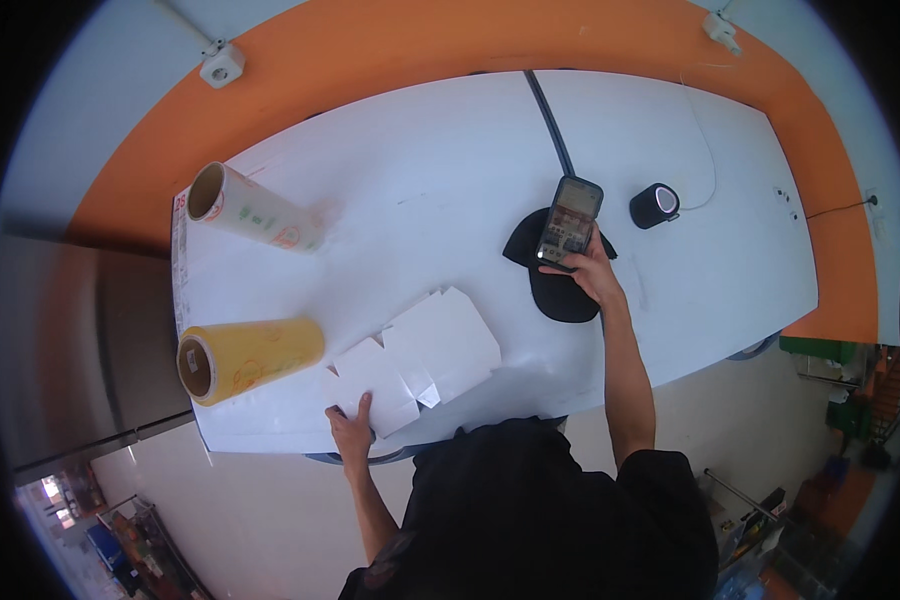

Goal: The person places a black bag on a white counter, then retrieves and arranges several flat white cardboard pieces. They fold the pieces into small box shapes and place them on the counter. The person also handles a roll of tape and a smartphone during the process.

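Note:
My right hand point(592, 270) holds a smartphone point(571, 218) with its lit screen facing up, above a black cap point(564, 290) on the table. At the table's near edge, my left hand point(351, 436) is at the lower left corner of a white flat-cut cardboard box point(440, 342). Its thumb points up against the card. Small dark parts show on either side of that hand; what it grips is mostly hidden. The box lies partly unfolded, with creased flaps and a folded tab near its lower edge.
On the white table point(410, 200), a yellow film roll point(255, 358) lies left of the box, with a whitish roll point(260, 212) farther back. A black cylindrical speaker point(654, 205) with a white cable stands right of the cap. A dark strip point(550, 120) runs from the far edge.

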The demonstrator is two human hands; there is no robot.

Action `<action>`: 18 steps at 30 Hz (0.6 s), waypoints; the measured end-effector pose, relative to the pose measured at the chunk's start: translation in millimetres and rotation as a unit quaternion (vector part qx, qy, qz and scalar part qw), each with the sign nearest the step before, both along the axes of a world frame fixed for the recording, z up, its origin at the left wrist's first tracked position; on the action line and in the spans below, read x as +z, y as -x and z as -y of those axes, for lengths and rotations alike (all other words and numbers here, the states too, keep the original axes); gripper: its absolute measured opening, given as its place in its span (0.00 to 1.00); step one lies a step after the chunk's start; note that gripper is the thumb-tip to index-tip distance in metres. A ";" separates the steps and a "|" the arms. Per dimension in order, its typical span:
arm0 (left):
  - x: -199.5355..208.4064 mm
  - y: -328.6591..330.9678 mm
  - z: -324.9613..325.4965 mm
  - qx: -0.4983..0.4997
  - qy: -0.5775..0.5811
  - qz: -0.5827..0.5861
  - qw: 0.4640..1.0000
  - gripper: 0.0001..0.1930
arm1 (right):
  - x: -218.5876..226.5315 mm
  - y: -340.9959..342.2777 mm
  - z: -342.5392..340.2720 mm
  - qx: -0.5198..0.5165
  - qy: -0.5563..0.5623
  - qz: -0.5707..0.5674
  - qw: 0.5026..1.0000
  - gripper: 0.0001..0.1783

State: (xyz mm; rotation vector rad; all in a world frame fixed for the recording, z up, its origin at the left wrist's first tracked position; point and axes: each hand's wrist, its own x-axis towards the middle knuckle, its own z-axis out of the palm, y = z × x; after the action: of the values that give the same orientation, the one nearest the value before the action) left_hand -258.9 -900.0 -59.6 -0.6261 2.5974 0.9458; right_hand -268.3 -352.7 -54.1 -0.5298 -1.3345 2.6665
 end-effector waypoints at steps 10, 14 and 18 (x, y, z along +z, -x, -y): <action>60.5 32.5 -31.1 -0.217 0.133 -0.021 0.967 0.48 | 22.3 -51.0 7.8 -0.131 0.035 -0.097 0.986 0.37; 84.5 37.2 -127.1 -0.436 0.034 -0.153 0.886 0.46 | 42.1 -112.0 26.8 -0.243 0.200 -0.129 0.940 0.46; 78.6 58.4 -282.3 -0.626 -0.078 -0.118 0.767 0.58 | 56.7 -171.2 48.8 -0.274 0.303 -0.196 0.892 0.56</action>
State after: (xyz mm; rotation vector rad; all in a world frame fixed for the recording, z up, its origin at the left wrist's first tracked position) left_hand -317.3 -617.7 18.9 1.2374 2.2604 0.6948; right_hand -97.1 -401.5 2.6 -0.3169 -0.1768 2.4538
